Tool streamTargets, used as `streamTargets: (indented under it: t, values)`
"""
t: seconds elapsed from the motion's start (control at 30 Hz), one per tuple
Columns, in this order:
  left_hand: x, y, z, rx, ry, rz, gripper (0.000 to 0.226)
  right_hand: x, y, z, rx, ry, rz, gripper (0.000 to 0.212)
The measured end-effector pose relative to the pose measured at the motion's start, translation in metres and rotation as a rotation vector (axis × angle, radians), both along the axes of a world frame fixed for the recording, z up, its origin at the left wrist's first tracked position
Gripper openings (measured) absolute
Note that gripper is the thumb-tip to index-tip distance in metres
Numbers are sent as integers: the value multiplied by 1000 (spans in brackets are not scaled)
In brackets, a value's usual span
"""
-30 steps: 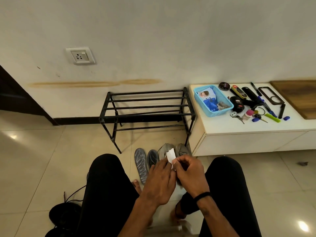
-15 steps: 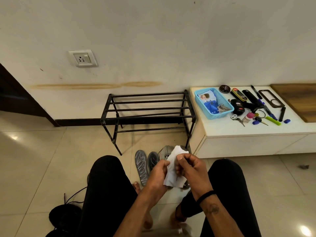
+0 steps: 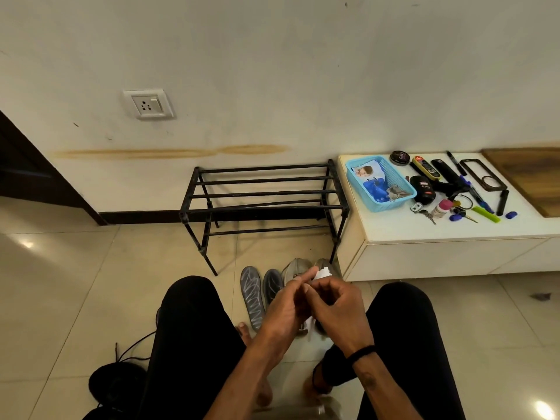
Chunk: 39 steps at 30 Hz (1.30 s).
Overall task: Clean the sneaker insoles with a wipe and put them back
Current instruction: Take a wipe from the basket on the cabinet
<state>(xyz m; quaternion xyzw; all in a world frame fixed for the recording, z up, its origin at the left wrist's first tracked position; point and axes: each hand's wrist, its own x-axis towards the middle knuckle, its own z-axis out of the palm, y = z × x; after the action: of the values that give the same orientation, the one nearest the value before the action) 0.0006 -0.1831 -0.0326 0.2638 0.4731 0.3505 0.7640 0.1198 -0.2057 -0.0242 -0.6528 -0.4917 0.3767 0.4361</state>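
Between my knees, my left hand (image 3: pixel 286 310) and my right hand (image 3: pixel 336 307) are pressed together around a white wipe (image 3: pixel 321 272). Only its top edge and a bit below the hands show. Both hands pinch it. On the floor beyond them lie two grey insoles (image 3: pixel 253 295), side by side, patterned side up. The second insole (image 3: pixel 271 284) is partly covered by my left hand. The grey sneakers (image 3: pixel 298 268) stand just behind my hands, mostly hidden.
A black metal shoe rack (image 3: pixel 263 201) stands against the wall. To the right is a low white cabinet (image 3: pixel 439 253) with a blue basket (image 3: pixel 378 183) and small items on it. A black shoe with laces (image 3: pixel 116 383) lies at lower left.
The wipe was spread open between my hands half a second ago; now it is bunched up between them, with little of it showing. The hands stay together in the same spot.
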Motion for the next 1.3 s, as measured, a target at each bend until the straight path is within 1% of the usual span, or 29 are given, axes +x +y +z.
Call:
streamTargets:
  t: [0.07, 0.13, 0.2, 0.3, 0.37, 0.5, 0.57, 0.67, 0.77, 0.9, 0.97, 1.1, 1.23, 1.3]
  values:
    - [1, -4, 4, -11, -71, 38, 37, -1, 1, -1, -25, 14, -1, 6]
    - [0, -5, 9, -67, -148, 98, 35, -1, 1, -3, -45, 89, -31, 6]
    - [-2, -4, 6, -111, -208, 164, 30, -3, 1, -1, -66, 264, -84, 2]
    - [-5, -3, 2, -161, -239, 226, 36, -4, 4, 4, -99, 558, -116, 14]
    - [-6, -3, -1, -165, -236, 227, 41, -2, 6, 7, -118, 636, -123, 16]
    - [-7, -2, -7, -128, -180, 228, 39, -3, 7, 7, -163, 654, -150, 20]
    - [-7, -2, -9, -113, -149, 230, 39, -5, 7, 7, -189, 692, -195, 21]
    - [-6, -4, -9, -107, -120, 222, 32, -5, 7, 4, -238, 756, -258, 23]
    - [-6, -3, -10, -107, -80, 222, 28, -3, 6, 0, -278, 710, -266, 23]
    - [-4, -1, -10, -125, -67, 263, 28, -2, 6, -7, -306, 570, -289, 14]
    - [-4, 0, -10, -132, -57, 281, 26, -1, 7, -10, -297, 550, -316, 12]
    - [-4, 3, -10, -143, -32, 326, 22, 4, 8, -9, -279, 633, -344, 15]
    - [-10, 8, -5, -152, -38, 461, 15, 12, 11, -9, -240, 755, -421, 4]
    - [-17, 13, -3, -160, -55, 535, 15, 17, 14, -9, -217, 778, -446, 10]
